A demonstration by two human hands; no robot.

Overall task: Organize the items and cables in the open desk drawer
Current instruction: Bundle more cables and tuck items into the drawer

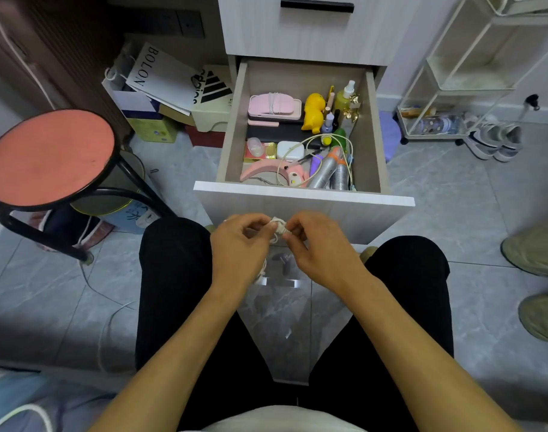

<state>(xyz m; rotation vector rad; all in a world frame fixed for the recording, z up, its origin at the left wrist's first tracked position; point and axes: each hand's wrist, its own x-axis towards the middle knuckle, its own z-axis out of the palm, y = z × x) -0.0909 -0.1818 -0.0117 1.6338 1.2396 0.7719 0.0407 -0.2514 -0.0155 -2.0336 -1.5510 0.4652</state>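
Open drawer (232,126) behind; both hands' fingers (294,227) pinch cable bundle (277,227), axis unclear.

Both forearms are bare, with no sleeve reaching the wrists. The left hand (240,244) wears a thin silvery ring on one finger; the right hand (321,247) shows none. Below the hands, black trousers cover both legs, and a pale shirt hem shows nearest the body.

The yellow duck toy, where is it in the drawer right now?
In the head view, the yellow duck toy stands toward the back right of the open drawer, between the pink case on its left and the spray bottle on its right.
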